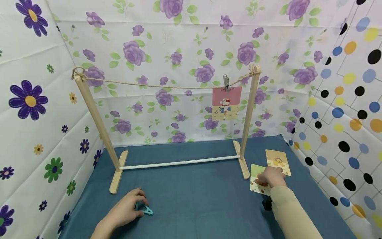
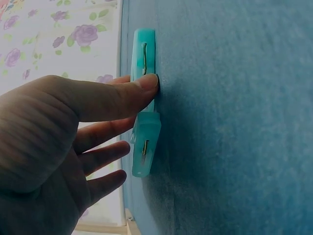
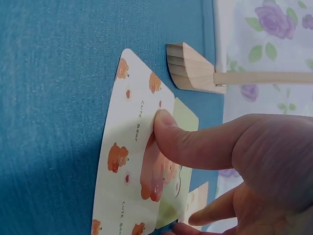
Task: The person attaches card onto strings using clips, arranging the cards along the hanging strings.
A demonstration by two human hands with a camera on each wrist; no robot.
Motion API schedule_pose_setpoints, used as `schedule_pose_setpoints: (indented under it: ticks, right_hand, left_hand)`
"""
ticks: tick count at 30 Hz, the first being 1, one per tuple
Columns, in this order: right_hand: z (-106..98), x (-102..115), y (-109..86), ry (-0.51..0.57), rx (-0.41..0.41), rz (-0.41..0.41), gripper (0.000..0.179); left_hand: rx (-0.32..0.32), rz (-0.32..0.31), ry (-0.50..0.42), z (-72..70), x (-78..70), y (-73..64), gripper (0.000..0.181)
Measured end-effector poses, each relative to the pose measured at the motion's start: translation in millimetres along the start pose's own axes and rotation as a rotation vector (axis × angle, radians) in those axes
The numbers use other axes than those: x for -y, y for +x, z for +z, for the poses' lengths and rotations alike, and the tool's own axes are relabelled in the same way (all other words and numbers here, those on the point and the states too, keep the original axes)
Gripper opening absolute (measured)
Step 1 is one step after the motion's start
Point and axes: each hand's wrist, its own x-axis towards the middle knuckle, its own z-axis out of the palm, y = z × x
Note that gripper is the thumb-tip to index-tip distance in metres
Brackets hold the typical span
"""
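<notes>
Via the head feed, I am taking the pale wooden frame with a white crossbar (image 1: pixel 179 162) as landmark. In front of its left foot, the left hand (image 1: pixel 126 206) is pinching a turquoise plastic spring clip (image 1: pixel 148 210) between thumb and fingers; the thumb is hiding the clip's middle, and I am not making out whether it is touching the cloth.

Just beside the frame's right foot, a green-and-cream bear-print card (image 3: pixel 129 156) is lying partly covered by the right hand (image 1: pixel 273 176). Its thumb is touching the printed face; its fingers are running out of the wrist view, so I cannot tell whether they are clamping.

Farther right of the frame, a tan-and-cream card (image 1: pixel 276 155) is lying, its near edge partly hidden by that hand.
</notes>
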Motion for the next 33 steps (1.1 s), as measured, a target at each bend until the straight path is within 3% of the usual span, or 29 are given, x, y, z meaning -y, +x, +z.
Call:
schedule_pose_setpoints:
  ticks: [7,14,20,23,27,33]
  right_hand:
    - [-1,0,-8.7,0.108,-0.023,0.048,0.063]
    - [2,-1,-15.1,0.190,-0.050,0.063,0.078]
    - [1,1,-18.5,0.113,-0.054,0.031,0.084]
    - [2,2,-18.3,0.049,-0.038,0.008,0.101]
    - [5,6,-17.5,0.045,-0.042,0.017,0.128]
    - [10,5,-18.3,0.108,-0.070,0.068,0.135]
  left_hand:
    - [-0.019,0.020,-0.004,1.4,0.2,-0.8,0.032]
    - [-0.020,0.015,-0.004,1.8,0.6,-3.7,0.033]
    - [-0.022,0.023,-0.008,2.4,0.6,-3.4,0.033]
    - [-0.021,0.029,-0.007,2.5,1.3,-3.9,0.033]
    - [-0.023,0.033,-0.004,2.4,2.1,-4.8,0.032]
    - [-0.029,0.052,-0.002,4.7,2.3,-4.4,0.032]
